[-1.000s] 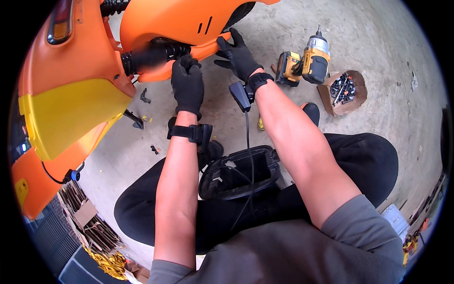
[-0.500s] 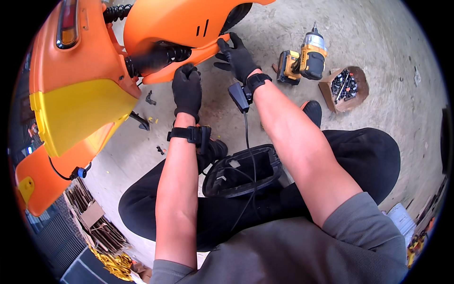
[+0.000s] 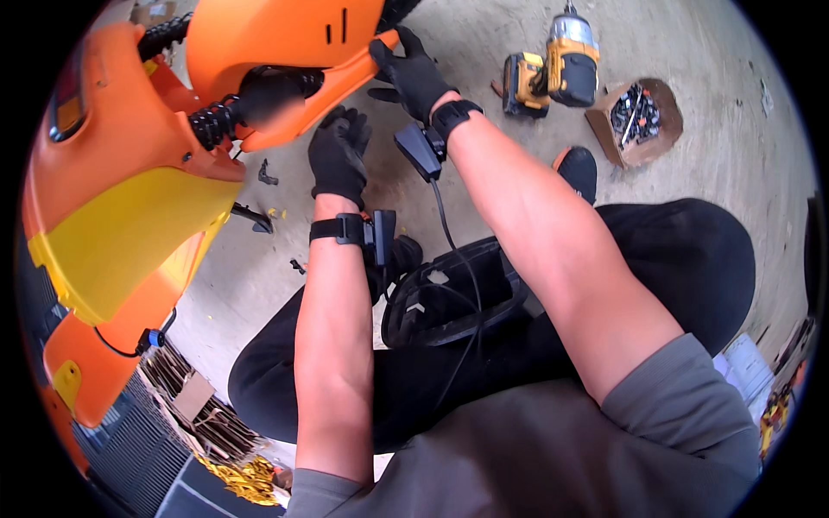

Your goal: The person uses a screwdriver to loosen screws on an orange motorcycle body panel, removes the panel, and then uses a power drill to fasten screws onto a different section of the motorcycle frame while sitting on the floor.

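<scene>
1. Black fabric gloves cover the left hand at eleven o'clock, right hand at twelve.
2. Long orange plastic strip at eleven.
3. Curved orange plastic fender at eleven shows two black slits.
4. Yellow, black and silver power drill at one.

Blur hides the black shock absorber's middle, and the top edge cuts off the orange fender and tyre.
</scene>
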### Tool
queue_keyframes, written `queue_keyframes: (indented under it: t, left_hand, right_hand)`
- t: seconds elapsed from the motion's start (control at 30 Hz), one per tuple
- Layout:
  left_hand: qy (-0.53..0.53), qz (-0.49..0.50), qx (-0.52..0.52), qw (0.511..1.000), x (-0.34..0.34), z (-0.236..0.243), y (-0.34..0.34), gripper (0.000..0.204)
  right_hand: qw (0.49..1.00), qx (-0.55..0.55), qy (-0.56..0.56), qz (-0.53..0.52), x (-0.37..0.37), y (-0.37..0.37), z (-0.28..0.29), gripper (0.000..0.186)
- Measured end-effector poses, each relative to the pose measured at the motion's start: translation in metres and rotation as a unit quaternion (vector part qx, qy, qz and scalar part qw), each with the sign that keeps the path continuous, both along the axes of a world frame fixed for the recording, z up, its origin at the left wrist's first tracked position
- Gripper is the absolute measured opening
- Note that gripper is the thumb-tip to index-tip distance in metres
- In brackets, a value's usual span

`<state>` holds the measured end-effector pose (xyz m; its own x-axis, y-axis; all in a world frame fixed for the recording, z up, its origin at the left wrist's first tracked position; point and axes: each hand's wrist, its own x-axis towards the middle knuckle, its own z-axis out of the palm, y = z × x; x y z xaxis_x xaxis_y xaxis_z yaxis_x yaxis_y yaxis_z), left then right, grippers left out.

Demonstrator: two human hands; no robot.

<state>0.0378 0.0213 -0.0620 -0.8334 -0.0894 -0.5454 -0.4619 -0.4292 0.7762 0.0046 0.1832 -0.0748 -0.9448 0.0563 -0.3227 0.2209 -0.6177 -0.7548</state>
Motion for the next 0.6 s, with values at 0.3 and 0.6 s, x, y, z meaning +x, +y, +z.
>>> queue_keyframes:
  t: [0.3,0.6]
  left_hand:
    - [-0.04,0.061,0.204,0.976,-0.027,0.008,0.001,0.025]
    - [-0.018,-0.009,0.027,0.999,-0.032,0.002,0.009,0.027]
  right_hand:
    - [0.986,0.155,-0.066,0.0,-0.008,-0.006,0.016,0.066]
    - [0.969,0.214,0.005,-0.126,-0.037,-0.038,-0.049,0.073]
